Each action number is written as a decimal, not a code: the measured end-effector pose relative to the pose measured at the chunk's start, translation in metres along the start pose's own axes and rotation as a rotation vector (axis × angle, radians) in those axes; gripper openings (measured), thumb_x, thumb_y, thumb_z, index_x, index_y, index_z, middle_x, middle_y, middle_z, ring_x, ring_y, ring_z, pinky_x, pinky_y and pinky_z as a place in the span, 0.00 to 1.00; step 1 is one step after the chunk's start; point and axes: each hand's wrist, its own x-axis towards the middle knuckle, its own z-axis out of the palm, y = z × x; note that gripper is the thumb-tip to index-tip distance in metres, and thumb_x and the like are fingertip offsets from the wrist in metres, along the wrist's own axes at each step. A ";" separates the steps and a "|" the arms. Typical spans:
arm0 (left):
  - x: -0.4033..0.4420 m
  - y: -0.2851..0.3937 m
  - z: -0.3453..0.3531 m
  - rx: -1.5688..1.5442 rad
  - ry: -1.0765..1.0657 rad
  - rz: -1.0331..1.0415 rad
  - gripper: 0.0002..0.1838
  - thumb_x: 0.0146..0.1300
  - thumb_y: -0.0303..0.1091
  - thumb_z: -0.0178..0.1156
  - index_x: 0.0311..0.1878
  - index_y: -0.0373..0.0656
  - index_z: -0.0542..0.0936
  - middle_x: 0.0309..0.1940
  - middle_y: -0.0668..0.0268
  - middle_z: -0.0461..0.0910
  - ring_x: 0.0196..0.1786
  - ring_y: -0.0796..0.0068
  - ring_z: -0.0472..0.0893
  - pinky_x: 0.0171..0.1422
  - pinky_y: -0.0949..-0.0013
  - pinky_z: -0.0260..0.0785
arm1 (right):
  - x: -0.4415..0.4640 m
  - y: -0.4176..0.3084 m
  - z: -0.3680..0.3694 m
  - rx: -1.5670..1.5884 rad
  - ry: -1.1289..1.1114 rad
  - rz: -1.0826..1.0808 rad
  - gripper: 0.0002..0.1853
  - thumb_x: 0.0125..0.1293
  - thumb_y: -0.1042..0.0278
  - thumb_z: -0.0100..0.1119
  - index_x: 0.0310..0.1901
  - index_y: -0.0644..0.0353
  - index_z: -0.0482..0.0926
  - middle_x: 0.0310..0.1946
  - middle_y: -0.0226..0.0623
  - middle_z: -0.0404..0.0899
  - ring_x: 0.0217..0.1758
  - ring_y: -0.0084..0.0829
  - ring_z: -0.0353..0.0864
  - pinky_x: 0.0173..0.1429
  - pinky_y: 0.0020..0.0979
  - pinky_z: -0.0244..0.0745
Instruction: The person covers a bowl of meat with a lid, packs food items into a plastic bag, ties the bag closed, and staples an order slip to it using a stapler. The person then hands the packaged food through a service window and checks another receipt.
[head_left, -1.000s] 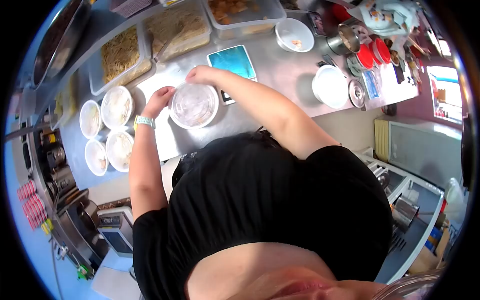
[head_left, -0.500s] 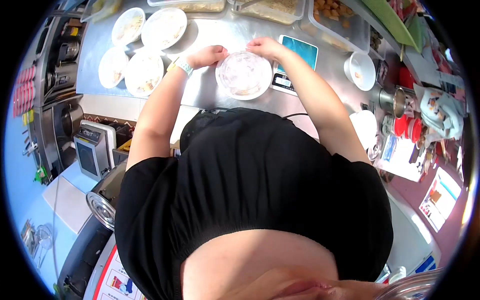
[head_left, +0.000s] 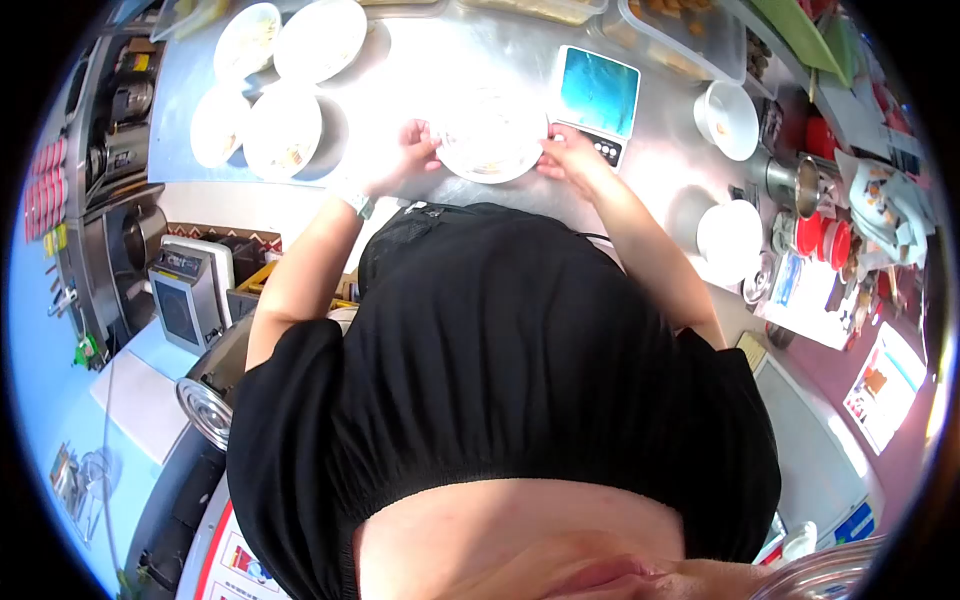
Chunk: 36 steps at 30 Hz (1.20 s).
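Note:
A round white bowl (head_left: pixel 492 148) stands on the steel counter in front of me, washed out by glare. What looks like a clear plastic lid covers its top, though the glare hides its edge. My left hand (head_left: pixel 408 158) has its fingertips closed on the bowl's left rim. On the opposite side, the thumb and fingers of my right hand (head_left: pixel 572 156) grip the rim. Just right of the bowl lies a digital kitchen scale (head_left: pixel 598 95) with a blue-green top, its front partly covered by my right hand.
Several white bowls (head_left: pixel 284 130) with bits of food are grouped at the left. Plastic tubs of food (head_left: pixel 690 45) line the counter's far side. A white bowl (head_left: pixel 727 120) and an upturned-looking white one (head_left: pixel 728 240) sit at the right, near a steel pot (head_left: pixel 793 185).
Both hands have come from the bowl's far edge down to its left and right sides. The bowl appears slightly farther up in view, and the camera view has shifted a little.

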 end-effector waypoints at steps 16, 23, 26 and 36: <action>0.000 -0.030 0.046 -0.377 -0.003 -0.263 0.29 0.66 0.17 0.53 0.67 0.44 0.59 0.57 0.60 0.71 0.53 0.70 0.78 0.56 0.75 0.77 | -0.015 0.059 0.058 0.574 -0.253 -0.208 0.27 0.61 0.79 0.61 0.62 0.65 0.68 0.51 0.40 0.78 0.52 0.28 0.77 0.54 0.30 0.76; 0.009 -0.026 0.052 -0.117 0.192 -0.248 0.35 0.65 0.27 0.61 0.68 0.35 0.51 0.47 0.55 0.75 0.49 0.66 0.79 0.53 0.71 0.78 | -0.032 0.023 0.003 0.364 -0.122 0.163 0.22 0.67 0.63 0.60 0.59 0.61 0.71 0.48 0.38 0.79 0.50 0.28 0.80 0.50 0.33 0.77; 0.002 -0.025 0.066 0.712 0.421 0.210 0.47 0.59 0.34 0.66 0.70 0.29 0.45 0.60 0.43 0.58 0.61 0.52 0.68 0.60 0.59 0.68 | -0.082 0.008 -0.092 0.490 -0.039 -0.409 0.19 0.64 0.59 0.63 0.54 0.58 0.75 0.39 0.34 0.79 0.36 0.23 0.77 0.37 0.26 0.75; 0.032 -0.008 0.173 1.689 0.553 0.368 0.36 0.65 0.44 0.55 0.74 0.49 0.55 0.73 0.45 0.50 0.73 0.36 0.52 0.72 0.35 0.47 | -0.242 0.014 -0.390 0.357 0.706 -0.827 0.18 0.71 0.57 0.46 0.46 0.64 0.77 0.29 0.29 0.78 0.27 0.19 0.71 0.32 0.21 0.65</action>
